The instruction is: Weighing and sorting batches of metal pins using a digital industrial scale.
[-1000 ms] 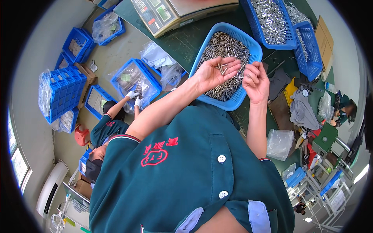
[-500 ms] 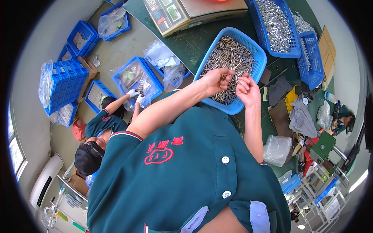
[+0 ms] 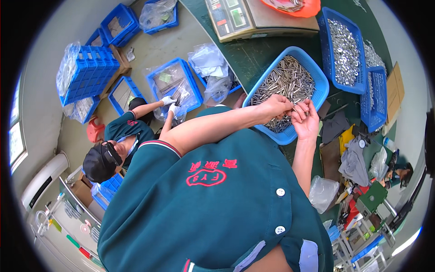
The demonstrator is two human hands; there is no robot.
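At two o'clock, over metal pins (image 3: 290, 77), left hand (image 3: 276, 106) and right hand (image 3: 306, 122) curl half-closed; contents unclear. Working low limits scatter.

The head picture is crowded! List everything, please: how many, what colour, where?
Table: one, dark green, under the basket
Pin basket: one, light blue, below the hands
Metal pins: lots, grey, inside it
Scale: one, beige, top
Dish: one, orange, on the scale
Other baskets: two, blue, right of pin basket
Crates: several, blue, left floor
Plastic bags: several, clear, left and right
Cardboard sheet: one, brown, right
Co-worker: at least one, green shirt, left
Left hand: one, bare, over the pins
Right hand: one, bare, beside it
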